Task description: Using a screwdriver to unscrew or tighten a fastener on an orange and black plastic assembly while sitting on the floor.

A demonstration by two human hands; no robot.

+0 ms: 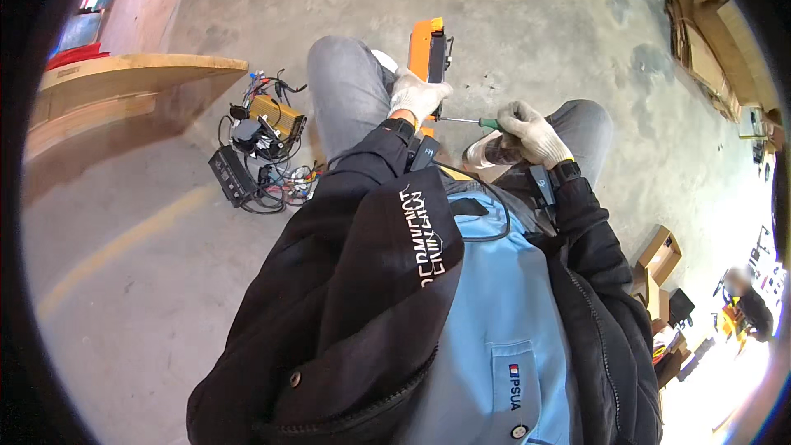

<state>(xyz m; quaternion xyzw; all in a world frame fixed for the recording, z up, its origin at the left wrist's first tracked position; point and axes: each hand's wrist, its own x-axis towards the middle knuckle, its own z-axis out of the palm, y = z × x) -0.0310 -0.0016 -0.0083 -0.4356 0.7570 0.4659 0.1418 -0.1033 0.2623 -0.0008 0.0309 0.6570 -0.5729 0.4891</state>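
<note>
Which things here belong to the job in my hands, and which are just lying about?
In the job:
- long orange-and-black housing, in the white-gloved left hand
- green-handled, thin metal screwdriver, in the white-gloved right hand

Apparently just lying about:
- gold rectangular box
- black ribbed box
- flattened brown cardboard

Bright, fairly even light lay over the floor (527, 0), dimming into soft shadow beneath the bench (140, 66) on the left. Glare washed out the near right, where a person (754, 313) looked blurred. The fisheye bowed the bench's edge within a black rim; the screwdriver (489, 124) looked fairly crisp.
</note>
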